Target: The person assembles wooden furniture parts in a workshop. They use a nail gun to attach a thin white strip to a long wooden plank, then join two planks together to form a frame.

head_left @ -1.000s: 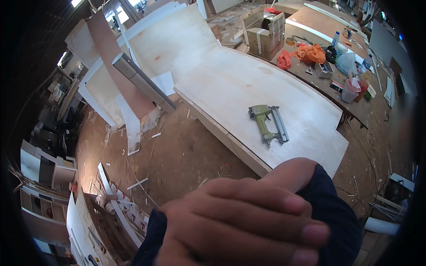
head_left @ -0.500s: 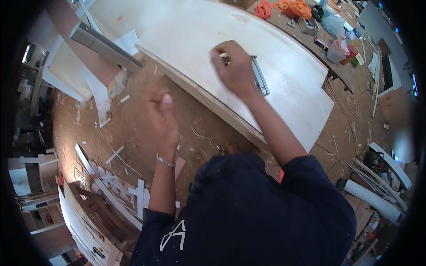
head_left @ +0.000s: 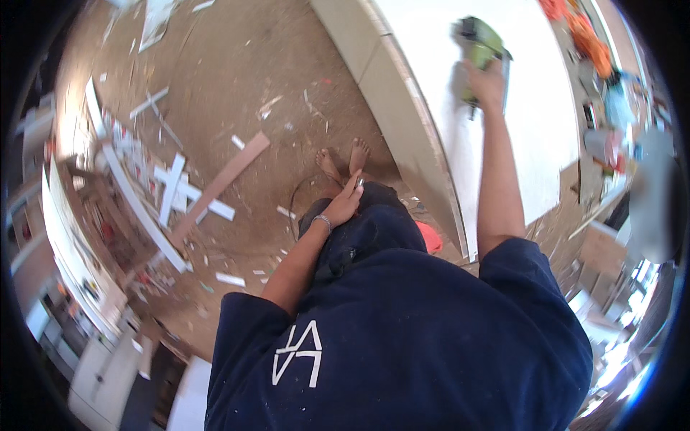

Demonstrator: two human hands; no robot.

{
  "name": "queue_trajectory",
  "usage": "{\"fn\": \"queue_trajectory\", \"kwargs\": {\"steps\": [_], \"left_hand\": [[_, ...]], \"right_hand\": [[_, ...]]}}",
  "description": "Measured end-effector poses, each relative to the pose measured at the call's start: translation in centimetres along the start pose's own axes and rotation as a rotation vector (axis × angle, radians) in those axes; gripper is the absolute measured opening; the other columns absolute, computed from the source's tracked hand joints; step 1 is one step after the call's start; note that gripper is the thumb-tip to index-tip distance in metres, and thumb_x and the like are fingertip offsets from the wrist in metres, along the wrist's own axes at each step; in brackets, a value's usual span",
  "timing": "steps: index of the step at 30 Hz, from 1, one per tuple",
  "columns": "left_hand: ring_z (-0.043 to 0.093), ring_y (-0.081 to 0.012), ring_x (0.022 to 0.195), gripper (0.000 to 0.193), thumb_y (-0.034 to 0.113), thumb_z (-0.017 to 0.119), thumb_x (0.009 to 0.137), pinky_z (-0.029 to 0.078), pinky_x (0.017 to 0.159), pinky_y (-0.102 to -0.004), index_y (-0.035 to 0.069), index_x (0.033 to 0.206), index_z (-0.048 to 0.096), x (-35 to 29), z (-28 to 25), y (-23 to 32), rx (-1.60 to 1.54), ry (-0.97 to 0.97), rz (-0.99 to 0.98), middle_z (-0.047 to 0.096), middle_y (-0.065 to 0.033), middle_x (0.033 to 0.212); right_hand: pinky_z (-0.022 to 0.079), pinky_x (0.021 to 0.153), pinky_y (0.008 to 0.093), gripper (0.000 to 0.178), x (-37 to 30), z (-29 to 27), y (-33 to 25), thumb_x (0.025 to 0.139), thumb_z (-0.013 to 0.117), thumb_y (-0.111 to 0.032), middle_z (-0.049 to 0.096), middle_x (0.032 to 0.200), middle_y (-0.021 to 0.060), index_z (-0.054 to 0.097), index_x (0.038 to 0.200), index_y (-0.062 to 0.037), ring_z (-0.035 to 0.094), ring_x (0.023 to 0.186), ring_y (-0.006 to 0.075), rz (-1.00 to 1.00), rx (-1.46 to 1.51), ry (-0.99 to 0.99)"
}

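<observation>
My right hand [head_left: 488, 87] reaches far out over a large white board [head_left: 535, 161] and is closed around a green and black power tool [head_left: 483, 44]. The tool is blurred, and I cannot tell its exact kind. It is over the far part of the board; whether it touches the surface is unclear. Low in front of my body, beside my thigh, is my left hand [head_left: 342, 207]. Its fingers are closed on a small shiny metal piece [head_left: 359, 183], mostly hidden in the grip.
The board's near side has a long brown edge panel [head_left: 392, 93]. Wood strips [head_left: 223, 187] and offcuts litter the floor at left, near my bare feet [head_left: 343, 158]. Orange plastic [head_left: 589, 47] and a pale bucket [head_left: 602, 141] stand beyond the board at right.
The view has turned, shifting the board to the right. My left hand has dropped from in front of me to beside my thigh. My right hand now grips the green tool.
</observation>
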State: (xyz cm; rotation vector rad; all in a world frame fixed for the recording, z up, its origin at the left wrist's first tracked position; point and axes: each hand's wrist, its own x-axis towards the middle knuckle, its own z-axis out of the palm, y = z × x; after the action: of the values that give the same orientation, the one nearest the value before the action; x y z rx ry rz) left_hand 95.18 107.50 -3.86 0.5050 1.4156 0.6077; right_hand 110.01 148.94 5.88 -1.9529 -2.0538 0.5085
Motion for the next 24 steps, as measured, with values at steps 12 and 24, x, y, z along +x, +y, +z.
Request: {"fn": "queue_trajectory", "kwargs": {"steps": [12,24], "left_hand": [[0.067,-0.0324,0.088,0.029,0.026,0.055,0.104,0.052,0.081,-0.0392,0.011,0.129,0.058,-16.5,-8.3,9.9,-0.081,0.778,0.644,0.066,-0.0165,0.099],[0.067,-0.0383,0.068,0.028,0.021,0.059,0.101,0.05,0.059,-0.0448,0.0,0.118,0.056,-45.7,-11.4,-9.3,0.075,1.507,0.849,0.064,-0.0173,0.081]], "right_hand": [[0.04,0.058,0.0261,0.024,-19.8,-7.2,-21.8,0.095,0.063,-0.023,0.042,0.077,-0.0007,0.05,0.108,-0.0072,0.042,0.065,0.0096,-0.2,1.169,-0.735],[0.044,0.054,0.0275,0.017,-61.2,-5.3,-45.9,0.103,0.049,-0.022,0.042,0.065,-0.0047,0.056,0.106,-0.0073,0.043,0.052,0.0079,-0.58,1.671,-1.836]]}}
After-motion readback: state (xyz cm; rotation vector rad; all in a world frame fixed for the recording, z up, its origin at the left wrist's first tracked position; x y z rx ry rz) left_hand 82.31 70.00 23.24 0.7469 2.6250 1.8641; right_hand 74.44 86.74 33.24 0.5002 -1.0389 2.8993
